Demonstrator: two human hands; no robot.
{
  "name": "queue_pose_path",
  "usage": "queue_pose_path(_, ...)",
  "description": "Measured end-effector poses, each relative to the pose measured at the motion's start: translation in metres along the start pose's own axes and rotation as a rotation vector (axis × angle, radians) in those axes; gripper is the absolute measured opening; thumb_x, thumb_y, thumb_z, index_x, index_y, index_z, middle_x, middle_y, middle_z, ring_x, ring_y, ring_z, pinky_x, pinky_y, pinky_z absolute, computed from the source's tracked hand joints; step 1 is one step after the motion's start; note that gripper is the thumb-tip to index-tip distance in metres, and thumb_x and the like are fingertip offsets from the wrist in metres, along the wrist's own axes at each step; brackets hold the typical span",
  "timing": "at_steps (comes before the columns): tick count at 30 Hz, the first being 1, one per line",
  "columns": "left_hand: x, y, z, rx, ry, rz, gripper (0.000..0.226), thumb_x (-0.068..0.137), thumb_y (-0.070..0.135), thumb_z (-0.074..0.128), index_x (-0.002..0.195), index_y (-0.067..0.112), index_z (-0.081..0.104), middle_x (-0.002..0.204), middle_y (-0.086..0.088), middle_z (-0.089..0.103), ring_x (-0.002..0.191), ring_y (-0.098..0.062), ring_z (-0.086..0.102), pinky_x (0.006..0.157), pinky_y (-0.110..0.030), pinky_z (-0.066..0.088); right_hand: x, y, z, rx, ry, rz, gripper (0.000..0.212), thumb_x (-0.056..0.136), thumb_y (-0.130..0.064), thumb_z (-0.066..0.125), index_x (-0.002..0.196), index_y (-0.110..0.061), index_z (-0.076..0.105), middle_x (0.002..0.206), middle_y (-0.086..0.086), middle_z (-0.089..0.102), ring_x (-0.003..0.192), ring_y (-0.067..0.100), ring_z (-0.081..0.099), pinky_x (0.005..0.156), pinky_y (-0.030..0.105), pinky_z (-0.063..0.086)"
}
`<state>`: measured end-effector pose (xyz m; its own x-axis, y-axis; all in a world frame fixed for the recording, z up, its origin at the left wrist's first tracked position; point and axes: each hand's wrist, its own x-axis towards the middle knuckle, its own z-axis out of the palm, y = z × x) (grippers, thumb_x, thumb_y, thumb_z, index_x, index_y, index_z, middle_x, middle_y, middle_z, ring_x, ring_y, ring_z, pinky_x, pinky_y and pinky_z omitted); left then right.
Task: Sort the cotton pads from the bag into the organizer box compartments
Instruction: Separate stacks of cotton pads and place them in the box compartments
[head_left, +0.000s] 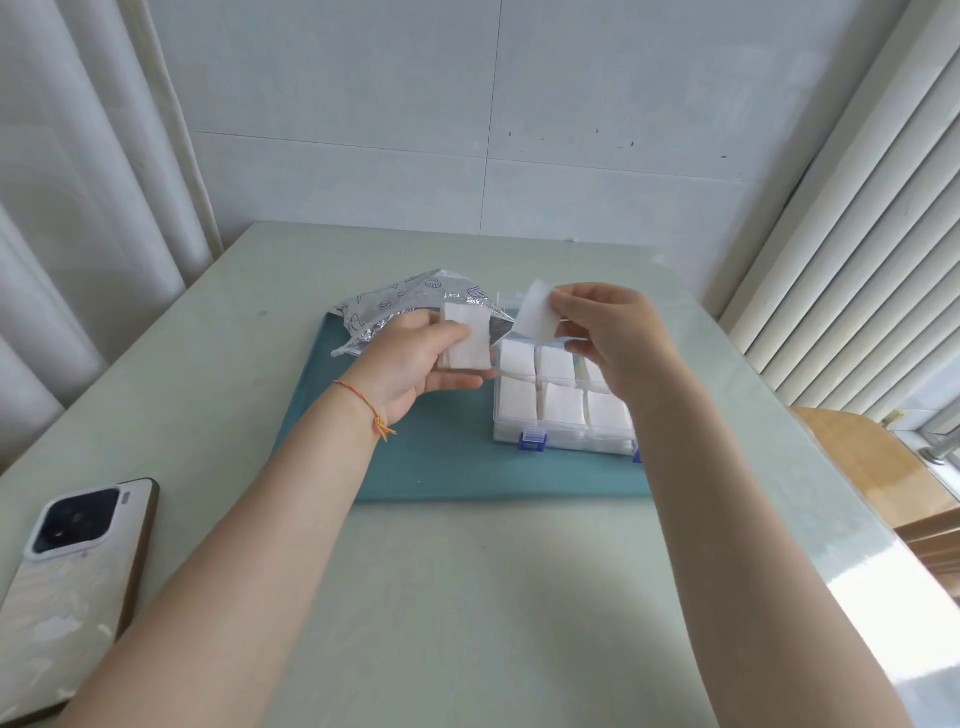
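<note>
Mid-frame, a stack of pads (466, 336) is gripped by the left hand (415, 364) as supply; one single pad (537, 310) is pinched by the right hand (608, 332) over the organizer box (563, 444), probably ready for dropping in.

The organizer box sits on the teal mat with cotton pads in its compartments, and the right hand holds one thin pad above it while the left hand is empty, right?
Not quite. In the head view the left hand is not empty: it grips a small stack of cotton pads. The rest holds: the organizer box sits on the teal mat, its visible compartments filled, and the right hand pinches a single thin pad above it.
</note>
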<state>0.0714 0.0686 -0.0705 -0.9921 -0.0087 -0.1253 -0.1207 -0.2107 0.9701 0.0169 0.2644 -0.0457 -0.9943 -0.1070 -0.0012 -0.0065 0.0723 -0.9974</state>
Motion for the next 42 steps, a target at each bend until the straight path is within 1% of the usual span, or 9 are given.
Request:
queue_pose_path(5,0.0,-0.001,0.002,0.007,-0.031,-0.021,0.027,0.098,0.004,0.047,0.121,-0.006,0.058,0.105,-0.026,0.069,0.079,-0.033,0.073,0.058,-0.03,0.058,-0.008,-0.007,0.004,-0.124,-0.235,-0.087,0.007,0.087,-0.012,0.071,0.081,-0.015,0.069,0.071,-0.003,0.067,0.063,0.012,0.056,0.06,0.023,0.038)
queue_pose_path(16,-0.004,0.001,0.01,-0.076,-0.192,-0.049,0.034,0.101,0.023,0.049,0.12,-0.001,0.063,0.111,-0.024,0.07,0.1,-0.039,0.069,0.07,-0.03,0.06,-0.015,0.0,0.024,-0.268,-0.139,-0.118,0.007,0.085,-0.014,0.072,0.081,-0.012,0.067,0.062,-0.007,0.06,0.047,0.003,0.045,0.05,0.016,0.037)
queue_pose_path(19,-0.005,0.0,0.008,-0.056,-0.193,-0.038,0.031,0.098,0.018,0.054,0.12,-0.001,0.063,0.111,-0.022,0.07,0.098,-0.037,0.07,0.071,-0.029,0.06,-0.015,0.0,0.026,-0.372,-0.099,-0.164,0.008,0.085,-0.018,0.073,0.081,-0.015,0.068,0.067,-0.005,0.061,0.052,0.005,0.046,0.052,0.017,0.038)
queue_pose_path(23,-0.003,-0.002,0.009,-0.032,-0.14,-0.045,0.023,0.097,0.004,0.053,0.117,0.001,0.064,0.103,-0.017,0.072,0.083,-0.027,0.074,0.063,-0.026,0.058,-0.012,0.0,0.024,-0.474,-0.094,-0.246,0.008,0.086,-0.022,0.073,0.082,-0.02,0.066,0.054,-0.016,0.051,0.049,0.002,0.041,0.049,0.016,0.033)
queue_pose_path(26,-0.001,-0.002,0.007,0.005,-0.078,-0.054,0.023,0.095,0.0,0.054,0.114,0.001,0.065,0.094,-0.017,0.072,0.074,-0.025,0.074,0.058,-0.028,0.058,-0.014,-0.001,0.021,-0.672,-0.196,-0.335,0.037,0.079,-0.035,0.08,0.11,-0.027,0.063,0.095,-0.008,0.058,0.077,0.004,0.055,0.064,0.016,0.041)
queue_pose_path(29,0.0,-0.003,0.005,0.04,-0.011,-0.052,0.022,0.092,-0.001,0.056,0.111,0.002,0.067,0.091,-0.014,0.072,0.071,-0.022,0.072,0.058,-0.034,0.06,-0.02,0.0,0.022,-0.825,-0.371,-0.344,0.072,0.069,-0.041,0.087,0.131,-0.03,0.052,0.121,-0.008,0.05,0.105,0.008,0.05,0.082,0.021,0.043)
queue_pose_path(34,0.0,-0.004,0.005,0.084,-0.003,-0.043,0.019,0.092,0.003,0.056,0.105,0.009,0.069,0.09,-0.011,0.074,0.074,-0.022,0.072,0.069,-0.04,0.062,-0.021,0.001,0.029,-0.975,-0.318,-0.39,0.067,0.071,-0.041,0.084,0.128,-0.026,0.053,0.119,-0.004,0.056,0.11,0.018,0.051,0.093,0.037,0.046)
queue_pose_path(39,-0.003,-0.002,0.013,-0.107,-0.147,-0.056,0.023,0.094,0.01,0.058,0.115,0.009,0.066,0.099,-0.006,0.071,0.091,-0.02,0.072,0.076,-0.04,0.059,-0.024,0.0,0.031,-0.829,-0.327,-0.409,0.058,0.072,-0.03,0.085,0.122,-0.026,0.055,0.112,-0.002,0.056,0.1,0.012,0.052,0.085,0.027,0.045)
queue_pose_path(42,-0.005,-0.003,0.017,-0.168,-0.203,-0.074,0.017,0.095,0.01,0.056,0.108,0.013,0.066,0.093,-0.003,0.07,0.085,-0.018,0.072,0.077,-0.037,0.059,-0.025,0.001,0.034,-0.773,-0.331,-0.402,0.063,0.069,-0.031,0.085,0.124,-0.03,0.054,0.109,-0.003,0.052,0.102,0.013,0.054,0.092,0.037,0.051)
